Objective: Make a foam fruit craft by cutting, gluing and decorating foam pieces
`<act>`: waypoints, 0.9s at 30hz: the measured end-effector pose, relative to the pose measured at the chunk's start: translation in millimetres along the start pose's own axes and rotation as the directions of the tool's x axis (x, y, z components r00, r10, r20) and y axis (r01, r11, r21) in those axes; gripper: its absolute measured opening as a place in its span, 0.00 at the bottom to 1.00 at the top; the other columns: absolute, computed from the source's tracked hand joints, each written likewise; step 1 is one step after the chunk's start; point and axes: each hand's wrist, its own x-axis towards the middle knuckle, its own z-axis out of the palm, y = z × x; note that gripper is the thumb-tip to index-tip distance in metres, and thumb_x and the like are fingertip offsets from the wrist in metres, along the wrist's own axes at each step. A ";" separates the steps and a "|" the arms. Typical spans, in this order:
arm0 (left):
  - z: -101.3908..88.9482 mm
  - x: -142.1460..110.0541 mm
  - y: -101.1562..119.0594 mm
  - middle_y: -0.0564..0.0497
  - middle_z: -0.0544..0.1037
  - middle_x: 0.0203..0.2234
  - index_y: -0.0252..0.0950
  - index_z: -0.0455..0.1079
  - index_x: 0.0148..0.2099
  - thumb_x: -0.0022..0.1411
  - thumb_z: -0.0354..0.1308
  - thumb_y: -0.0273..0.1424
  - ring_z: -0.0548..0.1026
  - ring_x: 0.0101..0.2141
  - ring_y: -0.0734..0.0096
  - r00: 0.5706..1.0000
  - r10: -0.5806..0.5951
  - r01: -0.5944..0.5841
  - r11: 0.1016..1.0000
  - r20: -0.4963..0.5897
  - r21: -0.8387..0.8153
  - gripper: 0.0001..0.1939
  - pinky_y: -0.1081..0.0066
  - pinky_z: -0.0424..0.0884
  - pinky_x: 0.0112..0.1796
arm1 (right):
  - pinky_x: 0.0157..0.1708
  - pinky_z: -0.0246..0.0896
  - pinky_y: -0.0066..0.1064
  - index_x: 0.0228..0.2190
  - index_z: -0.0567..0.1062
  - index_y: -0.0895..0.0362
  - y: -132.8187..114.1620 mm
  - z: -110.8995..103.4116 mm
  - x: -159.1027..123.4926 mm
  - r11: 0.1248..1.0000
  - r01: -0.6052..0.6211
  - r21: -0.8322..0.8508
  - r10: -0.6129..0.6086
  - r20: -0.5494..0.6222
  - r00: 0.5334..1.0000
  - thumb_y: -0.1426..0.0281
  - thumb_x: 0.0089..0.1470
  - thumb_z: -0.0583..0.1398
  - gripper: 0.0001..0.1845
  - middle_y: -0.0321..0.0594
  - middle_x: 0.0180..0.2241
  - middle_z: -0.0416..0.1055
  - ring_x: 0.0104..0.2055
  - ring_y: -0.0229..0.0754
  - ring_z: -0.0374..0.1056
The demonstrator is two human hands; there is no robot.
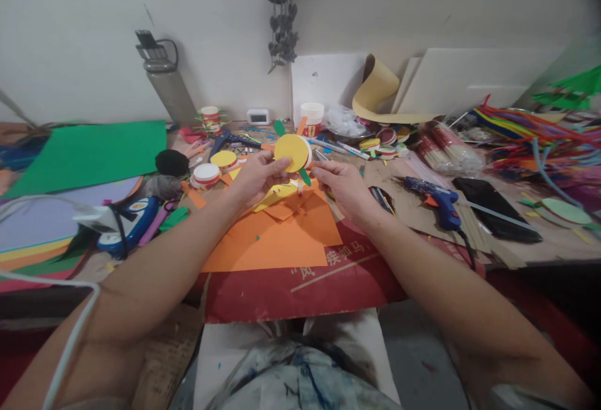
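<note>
Over the middle of the desk, my left hand (pixel 263 177) grips a small paper craft (pixel 290 152). A round yellow paper face covers its near side, with a white and red rim behind like a cut-down paper cup. Green paper leaf shapes and an orange strip stick out from its edge. Just right of it is my right hand (pixel 339 179), its thumb and fingers pinched together. What they hold, if anything, is too small to make out. Beneath both hands lie orange paper sheets (pixel 277 241) with loose cut pieces on top.
A blue glue gun (pixel 444 200) and a black phone (pixel 498 210) lie at right. Left are green sheets (pixel 94 150), a grey bottle (pixel 169 84) and a white-lidded cup piece (pixel 205 174). White paper cups (pixel 312 117) stand behind. A red board (pixel 305 294) overhangs the front edge.
</note>
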 end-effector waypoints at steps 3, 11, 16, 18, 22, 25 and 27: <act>1.5 -0.7 0.7 0.44 0.85 0.35 0.29 0.76 0.41 0.43 0.83 0.38 0.83 0.28 0.70 1.000 -0.002 0.002 1.000 0.001 -0.003 0.28 0.74 0.78 0.33 | 0.30 0.51 0.31 0.31 0.83 0.54 1.2 -0.3 0.7 1.000 -0.005 0.008 0.005 0.009 1.000 0.58 0.45 0.69 0.14 0.33 0.29 0.74 0.27 0.33 0.55; 1.7 0.0 1.1 0.47 0.84 0.32 0.30 0.76 0.40 0.46 0.82 0.35 0.83 0.28 0.71 1.000 -0.025 0.025 1.000 -0.015 -0.017 0.24 0.75 0.78 0.33 | 0.30 0.55 0.29 0.33 0.82 0.54 3.5 -2.3 1.2 0.998 0.007 0.062 -0.008 0.010 1.000 0.58 0.48 0.71 0.14 0.33 0.30 0.74 0.27 0.32 0.58; 1.3 0.7 0.3 0.47 0.85 0.35 0.30 0.75 0.42 0.48 0.81 0.33 0.83 0.28 0.73 0.999 -0.042 0.041 0.997 -0.022 -0.059 0.24 0.77 0.78 0.31 | 0.31 0.59 0.29 0.39 0.81 0.54 3.3 -3.0 1.8 0.996 -0.026 0.082 0.024 0.024 0.999 0.57 0.50 0.71 0.18 0.34 0.33 0.75 0.28 0.32 0.62; 1.3 0.8 0.3 0.48 0.85 0.34 0.30 0.75 0.42 0.50 0.80 0.33 0.83 0.28 0.72 0.998 -0.049 0.046 0.997 -0.038 -0.067 0.22 0.77 0.77 0.30 | 0.31 0.59 0.29 0.41 0.81 0.54 3.1 -3.5 2.3 0.991 -0.041 0.126 0.040 0.016 0.999 0.58 0.49 0.72 0.19 0.33 0.32 0.75 0.28 0.32 0.61; 1.2 1.4 -0.4 0.47 0.85 0.34 0.31 0.74 0.41 0.52 0.79 0.32 0.84 0.28 0.71 0.995 -0.082 0.080 0.996 -0.059 -0.048 0.19 0.77 0.77 0.30 | 0.29 0.58 0.28 0.36 0.80 0.55 2.5 -4.5 2.6 0.983 -0.069 0.171 0.065 0.024 0.998 0.59 0.46 0.73 0.18 0.33 0.30 0.73 0.27 0.31 0.61; 1.7 1.4 -1.4 0.45 0.86 0.35 0.31 0.75 0.42 0.54 0.78 0.32 0.84 0.30 0.70 0.992 -0.109 0.108 0.994 -0.063 -0.018 0.18 0.77 0.78 0.31 | 0.28 0.58 0.28 0.33 0.80 0.55 2.9 -5.7 3.0 0.981 -0.088 0.171 0.085 0.021 0.996 0.60 0.44 0.74 0.17 0.31 0.28 0.70 0.27 0.31 0.59; 2.4 1.1 -2.0 0.45 0.86 0.35 0.31 0.76 0.42 0.54 0.77 0.32 0.85 0.30 0.70 0.991 -0.118 0.118 0.993 -0.059 -0.004 0.18 0.77 0.78 0.31 | 0.28 0.58 0.28 0.33 0.80 0.55 3.6 -6.9 3.6 0.980 -0.104 0.170 0.101 0.028 0.995 0.61 0.44 0.75 0.17 0.30 0.26 0.69 0.26 0.31 0.59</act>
